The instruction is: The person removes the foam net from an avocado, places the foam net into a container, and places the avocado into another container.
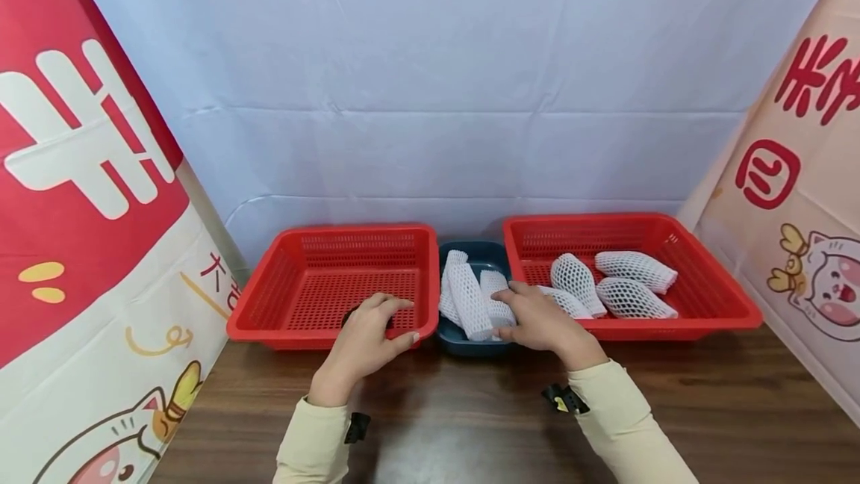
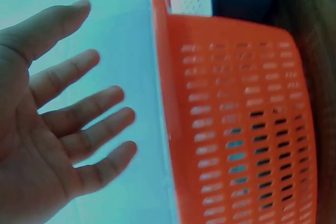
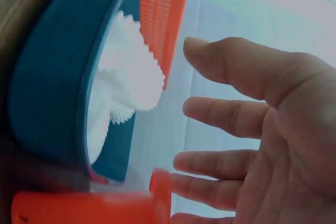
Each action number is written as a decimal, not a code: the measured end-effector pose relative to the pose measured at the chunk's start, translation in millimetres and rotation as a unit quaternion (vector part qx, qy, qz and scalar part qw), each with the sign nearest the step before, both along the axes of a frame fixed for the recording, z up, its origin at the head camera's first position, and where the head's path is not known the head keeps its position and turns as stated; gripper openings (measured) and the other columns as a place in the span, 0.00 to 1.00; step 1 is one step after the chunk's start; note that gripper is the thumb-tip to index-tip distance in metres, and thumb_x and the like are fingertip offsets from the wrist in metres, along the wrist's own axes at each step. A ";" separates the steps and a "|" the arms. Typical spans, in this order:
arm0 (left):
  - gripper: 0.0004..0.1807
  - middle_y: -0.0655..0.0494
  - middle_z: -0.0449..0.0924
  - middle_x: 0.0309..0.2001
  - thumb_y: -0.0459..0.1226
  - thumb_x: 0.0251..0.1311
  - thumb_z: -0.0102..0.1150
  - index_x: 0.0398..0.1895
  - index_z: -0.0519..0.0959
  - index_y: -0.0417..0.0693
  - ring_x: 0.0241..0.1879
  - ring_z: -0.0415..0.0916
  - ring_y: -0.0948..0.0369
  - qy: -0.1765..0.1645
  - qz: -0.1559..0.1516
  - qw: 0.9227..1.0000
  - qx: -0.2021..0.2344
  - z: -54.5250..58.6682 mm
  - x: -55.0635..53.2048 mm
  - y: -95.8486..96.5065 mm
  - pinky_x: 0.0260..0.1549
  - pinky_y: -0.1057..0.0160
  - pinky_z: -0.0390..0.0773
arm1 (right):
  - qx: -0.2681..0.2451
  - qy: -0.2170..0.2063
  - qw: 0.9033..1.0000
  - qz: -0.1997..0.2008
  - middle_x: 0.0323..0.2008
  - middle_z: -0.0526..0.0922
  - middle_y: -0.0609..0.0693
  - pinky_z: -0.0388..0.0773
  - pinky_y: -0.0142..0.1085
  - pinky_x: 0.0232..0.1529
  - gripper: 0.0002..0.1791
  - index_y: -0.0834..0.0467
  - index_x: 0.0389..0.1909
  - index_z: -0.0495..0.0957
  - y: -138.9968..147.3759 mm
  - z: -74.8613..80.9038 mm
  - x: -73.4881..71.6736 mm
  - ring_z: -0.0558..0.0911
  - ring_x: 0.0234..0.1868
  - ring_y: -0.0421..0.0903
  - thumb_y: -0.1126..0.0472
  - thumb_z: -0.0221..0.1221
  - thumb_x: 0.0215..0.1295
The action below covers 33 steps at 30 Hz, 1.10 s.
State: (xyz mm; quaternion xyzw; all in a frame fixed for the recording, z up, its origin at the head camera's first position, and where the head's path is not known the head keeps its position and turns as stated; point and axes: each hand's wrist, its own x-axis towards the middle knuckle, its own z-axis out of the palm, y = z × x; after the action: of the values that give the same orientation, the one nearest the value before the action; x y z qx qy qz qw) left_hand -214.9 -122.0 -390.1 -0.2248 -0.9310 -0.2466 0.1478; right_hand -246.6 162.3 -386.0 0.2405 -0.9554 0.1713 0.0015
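My left hand (image 1: 369, 338) hovers over the front rim of the left red basket (image 1: 251, 305), its fingers spread and slightly bent. In the left wrist view nothing lies in the palm. A small dark thing (image 1: 349, 314) peeks out beside that hand, mostly hidden by it. White foam net sleeves (image 1: 468, 297) lie in a blue bin (image 1: 470, 349) between the two baskets. Over the bin's right side is my right hand (image 1: 540, 320), fingers apart, its fingertips close to a sleeve (image 1: 496, 297). The right wrist view shows that palm holding nothing.
The right red basket (image 1: 712, 326) contains several plump white net sleeves (image 1: 634, 297). All containers stand side by side on a brown wooden table (image 1: 457, 424). A pale cloth (image 1: 430, 81) hangs behind them, with printed banners (image 1: 101, 170) at both sides.
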 end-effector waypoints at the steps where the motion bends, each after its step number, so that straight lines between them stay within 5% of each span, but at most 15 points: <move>1: 0.26 0.55 0.75 0.45 0.46 0.45 0.71 0.49 0.79 0.50 0.41 0.72 0.60 0.011 -0.006 1.000 0.000 -1.5 -0.7 2.4 0.39 0.57 0.75 | -0.001 0.002 1.000 -0.001 0.56 0.68 0.68 0.62 0.63 0.50 0.30 0.62 0.54 0.75 2.6 0.5 0.0 0.67 0.56 0.65 0.56 0.68 0.49; 7: 0.24 0.55 0.76 0.43 0.47 0.45 0.71 0.47 0.80 0.50 0.40 0.73 0.60 0.048 -0.039 0.998 -0.009 -6.6 -3.8 18.3 0.37 0.56 0.74 | -0.011 0.014 1.000 -0.007 0.53 0.72 0.65 0.68 0.59 0.47 0.30 0.63 0.53 0.75 16.2 2.7 -0.9 0.70 0.52 0.62 0.56 0.69 0.48; 33: 0.23 0.55 0.75 0.43 0.50 0.49 0.66 0.49 0.80 0.52 0.42 0.71 0.59 0.037 -0.078 0.992 -0.092 -11.0 2.8 60.4 0.37 0.56 0.72 | -0.070 -0.035 0.995 -0.059 0.52 0.72 0.67 0.67 0.59 0.48 0.31 0.67 0.56 0.72 73.4 4.4 -19.5 0.70 0.52 0.63 0.57 0.66 0.53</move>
State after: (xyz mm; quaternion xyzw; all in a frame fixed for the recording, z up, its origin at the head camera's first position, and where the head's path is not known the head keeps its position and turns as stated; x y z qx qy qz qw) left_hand -212.2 -61.6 -401.1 -0.3181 -0.9233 -0.1619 0.1417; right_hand -266.1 235.7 -381.6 0.1773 -0.9530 0.2455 -0.0054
